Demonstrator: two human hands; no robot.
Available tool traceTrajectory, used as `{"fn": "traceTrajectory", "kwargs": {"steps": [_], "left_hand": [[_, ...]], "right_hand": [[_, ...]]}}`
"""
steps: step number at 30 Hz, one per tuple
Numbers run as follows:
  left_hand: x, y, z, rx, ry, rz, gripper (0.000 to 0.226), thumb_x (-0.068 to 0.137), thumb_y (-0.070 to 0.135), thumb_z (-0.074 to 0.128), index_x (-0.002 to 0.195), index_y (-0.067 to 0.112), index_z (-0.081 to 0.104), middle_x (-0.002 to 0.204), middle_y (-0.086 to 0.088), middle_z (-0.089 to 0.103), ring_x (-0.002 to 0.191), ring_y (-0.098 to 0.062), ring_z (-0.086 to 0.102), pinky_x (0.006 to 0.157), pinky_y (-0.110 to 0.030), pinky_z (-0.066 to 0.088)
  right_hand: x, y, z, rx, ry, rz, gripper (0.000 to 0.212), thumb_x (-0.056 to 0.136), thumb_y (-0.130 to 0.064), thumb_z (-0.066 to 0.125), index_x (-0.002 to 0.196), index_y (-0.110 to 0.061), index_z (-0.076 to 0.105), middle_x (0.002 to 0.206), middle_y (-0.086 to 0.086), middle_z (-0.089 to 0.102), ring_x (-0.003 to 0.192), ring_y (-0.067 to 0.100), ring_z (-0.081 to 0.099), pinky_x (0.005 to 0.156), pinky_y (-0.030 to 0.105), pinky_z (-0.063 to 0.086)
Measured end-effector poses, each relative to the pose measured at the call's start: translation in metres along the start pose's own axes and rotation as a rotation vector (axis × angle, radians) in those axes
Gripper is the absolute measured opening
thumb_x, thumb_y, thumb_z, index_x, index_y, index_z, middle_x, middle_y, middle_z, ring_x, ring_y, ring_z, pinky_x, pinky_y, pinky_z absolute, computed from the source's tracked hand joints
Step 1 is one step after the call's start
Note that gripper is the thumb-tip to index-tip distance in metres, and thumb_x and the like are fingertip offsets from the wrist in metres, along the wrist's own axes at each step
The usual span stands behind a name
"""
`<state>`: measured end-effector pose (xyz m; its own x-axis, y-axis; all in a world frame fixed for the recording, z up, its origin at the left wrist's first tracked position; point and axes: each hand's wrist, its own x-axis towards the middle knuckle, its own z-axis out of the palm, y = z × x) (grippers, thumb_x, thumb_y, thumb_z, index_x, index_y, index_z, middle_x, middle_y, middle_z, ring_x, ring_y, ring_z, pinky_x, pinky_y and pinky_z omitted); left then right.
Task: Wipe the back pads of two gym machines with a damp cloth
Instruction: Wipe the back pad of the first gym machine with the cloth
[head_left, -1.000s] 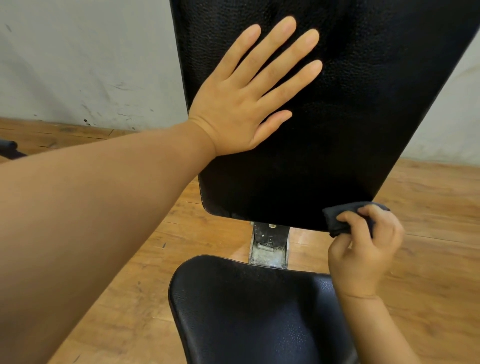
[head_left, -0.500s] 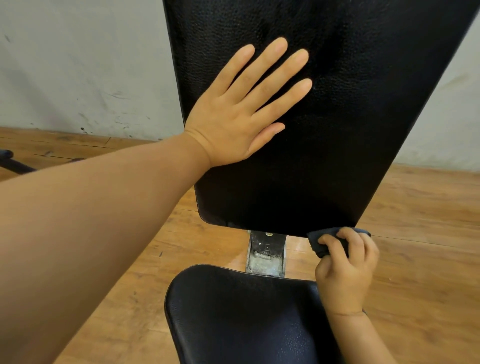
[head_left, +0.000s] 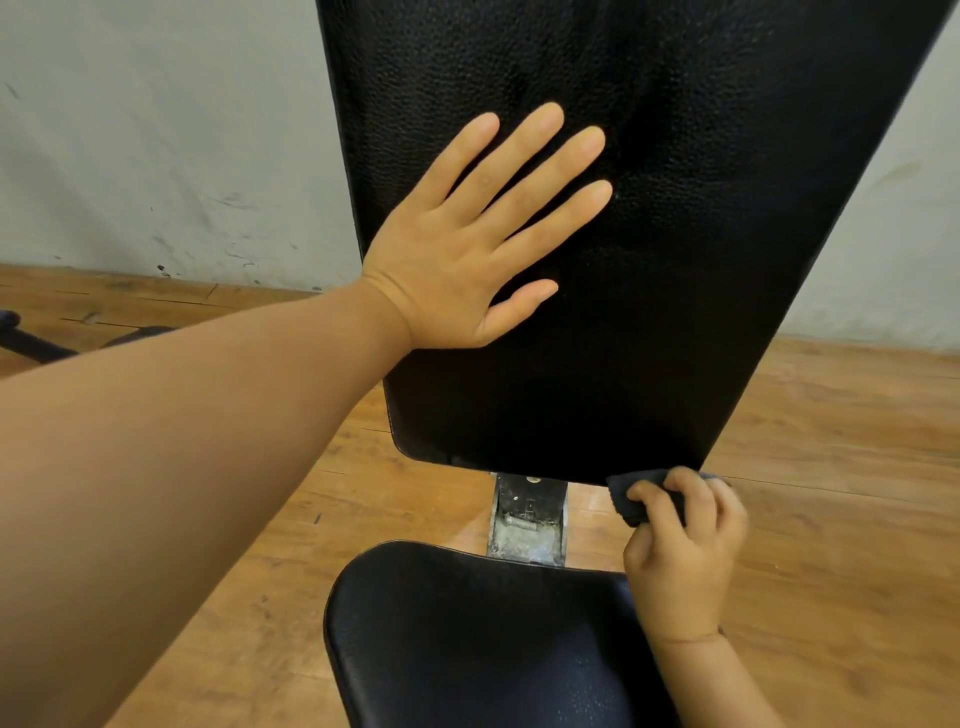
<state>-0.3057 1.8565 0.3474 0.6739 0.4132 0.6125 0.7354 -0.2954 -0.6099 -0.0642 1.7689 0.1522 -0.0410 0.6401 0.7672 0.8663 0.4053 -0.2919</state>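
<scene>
Our left hand (head_left: 462, 249) lies flat with fingers spread on the one back pad (head_left: 649, 260), a black, pebbled, glossy panel filling twelve o'clock. Our right hand (head_left: 685, 551), at four o'clock, grips one dark cloth (head_left: 631, 499) against the pad's lower right edge. At six o'clock we see one black seat pad (head_left: 467, 639), with a metal bracket (head_left: 527, 519) between the two pads.

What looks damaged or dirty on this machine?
The metal bracket between the back pad and the seat pad looks worn and grimy, its paint scuffed to pale patches. The pads themselves show no tears.
</scene>
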Motion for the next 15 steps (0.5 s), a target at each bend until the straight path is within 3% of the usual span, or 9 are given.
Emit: {"fn": "traceTrajectory", "kwargs": {"steps": [3,8,15], "left_hand": [[0.000,0.000,0.000,0.005,-0.001,0.002,0.059,0.098,0.044,0.035,0.148,0.012,0.031,0.149,-0.017,0.035,0.137,-0.037,0.024,0.115,-0.047,0.010],[0.000,0.000,0.000,0.016,-0.007,0.001,0.059,0.098,0.045,0.035,0.147,0.012,0.031,0.149,-0.017,0.035,0.137,-0.038,0.026,0.114,-0.049,0.015],[0.001,0.000,-0.001,0.020,0.006,0.005,0.059,0.098,0.044,0.035,0.146,0.011,0.033,0.147,-0.018,0.038,0.135,-0.039,0.029,0.113,-0.050,0.017]], "right_hand": [[-0.010,0.003,0.004,-0.013,-0.027,0.014,0.030,0.075,0.003,0.038,0.084,-0.003,0.066,0.106,0.012,0.046,0.097,0.036,0.043,0.080,0.047,0.038],[-0.006,-0.006,0.003,0.046,-0.005,0.059,0.031,0.074,0.003,0.038,0.090,-0.010,0.061,0.105,0.010,0.046,0.097,0.035,0.042,0.077,0.051,0.043],[0.017,-0.030,0.006,0.091,0.059,-0.020,0.037,0.075,0.005,0.042,0.100,-0.019,0.055,0.106,0.009,0.045,0.098,0.032,0.042,0.081,0.039,0.036]]}}
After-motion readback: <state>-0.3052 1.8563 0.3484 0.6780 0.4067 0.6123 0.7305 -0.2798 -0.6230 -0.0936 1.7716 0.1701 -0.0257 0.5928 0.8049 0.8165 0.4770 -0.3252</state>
